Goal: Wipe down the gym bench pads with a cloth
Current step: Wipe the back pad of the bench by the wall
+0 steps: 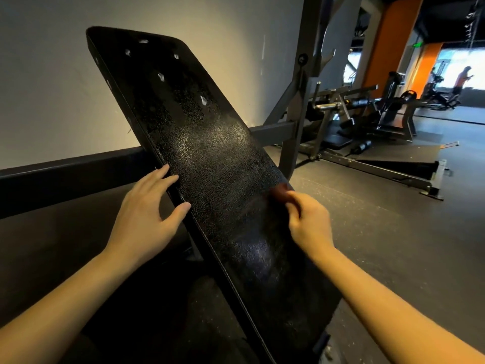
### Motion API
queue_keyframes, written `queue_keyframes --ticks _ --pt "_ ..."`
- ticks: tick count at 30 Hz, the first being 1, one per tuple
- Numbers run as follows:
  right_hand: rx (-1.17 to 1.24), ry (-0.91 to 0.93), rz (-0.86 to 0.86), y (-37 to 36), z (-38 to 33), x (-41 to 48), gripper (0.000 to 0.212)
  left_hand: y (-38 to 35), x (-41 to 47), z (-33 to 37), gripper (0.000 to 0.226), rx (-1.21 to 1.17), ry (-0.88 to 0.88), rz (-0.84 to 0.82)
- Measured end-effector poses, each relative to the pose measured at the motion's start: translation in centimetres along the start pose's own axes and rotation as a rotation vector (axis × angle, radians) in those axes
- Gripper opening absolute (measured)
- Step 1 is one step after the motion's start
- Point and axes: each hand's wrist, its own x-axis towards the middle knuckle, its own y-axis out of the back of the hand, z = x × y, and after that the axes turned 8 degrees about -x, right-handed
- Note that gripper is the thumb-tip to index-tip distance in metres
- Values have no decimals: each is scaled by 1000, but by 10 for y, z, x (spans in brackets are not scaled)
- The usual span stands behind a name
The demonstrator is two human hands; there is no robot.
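A long black bench pad (pixel 199 153) slopes up and away from me, its grained surface worn, with several small tears near the top. My left hand (pixel 149 214) rests open on the pad's left edge, fingers spread and thumb on the surface. My right hand (pixel 307 222) is at the pad's right edge, fingers pinched on a small dark reddish cloth (pixel 280 193) pressed against the pad. The cloth is blurred and mostly hidden by my fingers.
A grey steel rack upright (pixel 296 122) stands just right of the pad. Further machines (pixel 388 114) and a low frame (pixel 380 172) sit on the dark rubber floor at right. A pale wall with a black skirting (pixel 65 166) runs at left. A person stands far off by the bright windows.
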Motion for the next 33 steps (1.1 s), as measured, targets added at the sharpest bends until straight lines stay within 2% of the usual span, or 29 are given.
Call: queue_keyframes --ticks 1,2,3,5,6,7,8,10,11,12,13,15,16,17,18,19,22,23,24,25,27,28,29,31,32,33 --pt "21 -85 6 -3 -13 -5 28 0 0 1 63 -1 2 5" --pt "56 -33 18 -6 -32 -17 29 -1 -1 3 63 -7 5 11" --pt "104 125 17 -6 -50 -37 31 -2 -1 4 62 -14 8 13" --pt "158 568 -70 0 -64 -72 35 -5 -2 5 62 -22 15 15" --pt "124 687 -114 2 -52 -68 37 -6 -3 5 63 -19 17 16" --pt "75 671 -117 2 -34 -56 39 -6 -5 6 64 -20 19 11" --pt "32 511 -100 2 -14 -39 39 -8 -9 7 65 -26 22 7" --pt "8 31 -69 4 14 -7 33 -10 -18 12 68 -52 32 9" --pt "0 -119 -61 4 13 -6 30 -13 -24 15 69 -63 26 6" --pt "-4 -150 -55 4 1 -16 29 -17 -31 18 71 -71 18 2" --pt "22 -86 -57 6 -17 -35 29 -20 -37 20 73 -77 10 -2" --pt "133 265 -112 21 -50 -92 33 -28 -51 24 77 -63 -22 -16" --pt "153 494 -171 28 -50 -117 35 -31 -57 24 79 -45 -42 -31" --pt "117 646 -214 34 -40 -129 36 -34 -64 25 82 -27 -60 -50" --pt "73 683 -217 38 -22 -128 38 -36 -69 26 83 -12 -81 -68" --pt "26 584 -196 39 1 -120 39 -38 -73 27 84 -1 -107 -77" --pt "-29 -131 -81 34 30 -89 30 -42 -80 29 87 10 -141 -84" --pt "-27 -188 -59 28 15 -91 29 -44 -82 30 87 7 -144 -88" --pt "15 -130 -69 24 -9 -100 31 -46 -84 30 88 7 -149 -89" --pt "81 17 -99 21 -30 -116 33 -47 -86 29 87 12 -157 -90" --pt "150 400 -169 24 -43 -131 39 -49 -89 26 87 36 -177 -95" --pt "145 453 -177 27 -35 -122 41 -50 -92 25 87 46 -186 -99" --pt "134 372 -172 27 -24 -107 41 -50 -95 25 88 50 -189 -100" --pt "78 34 -143 25 -7 -76 35 -52 -99 26 90 50 -175 -96" --pt "65 -50 -144 25 -6 -73 33 -53 -100 28 92 51 -167 -93" --pt "59 -42 -143 25 -11 -84 33 -54 -101 29 94 57 -163 -87"
